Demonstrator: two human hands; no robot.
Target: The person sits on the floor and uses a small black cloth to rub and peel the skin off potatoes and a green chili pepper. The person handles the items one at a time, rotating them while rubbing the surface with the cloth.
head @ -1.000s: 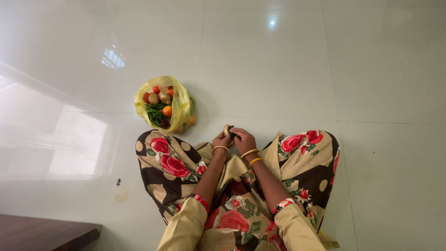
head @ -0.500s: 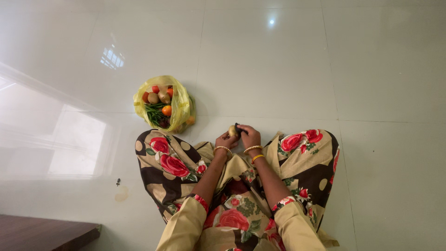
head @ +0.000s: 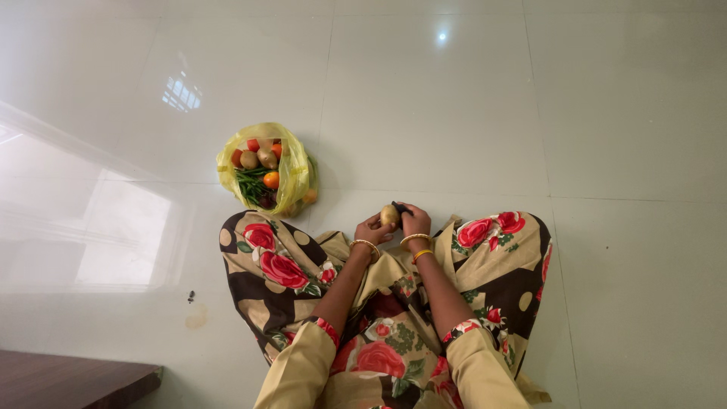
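1. A yellow plastic bag (head: 291,163) lies open on the glossy tiled floor (head: 606,113), at about ten o'clock from the hands; tomatoes, potatoes, green beans and an orange fruit are seen inside it.
2. The left hand (head: 371,229) is closed around a potato (head: 389,216), which is cupped from the nine o'clock side, just above the crossed legs in the flowered trousers (head: 276,265).
3. The potato is judged firm, fairly dense and light enough for one hand; its skin is probably smooth and a little slippery, so a full wrap across its middle is the safer hold.
4. The right hand (head: 416,222) is curled on a small dark tool (head: 399,207), likely a peeler, pressed to the potato at its one o'clock edge.
5. Gold bangles (head: 413,239) are worn on both wrists.
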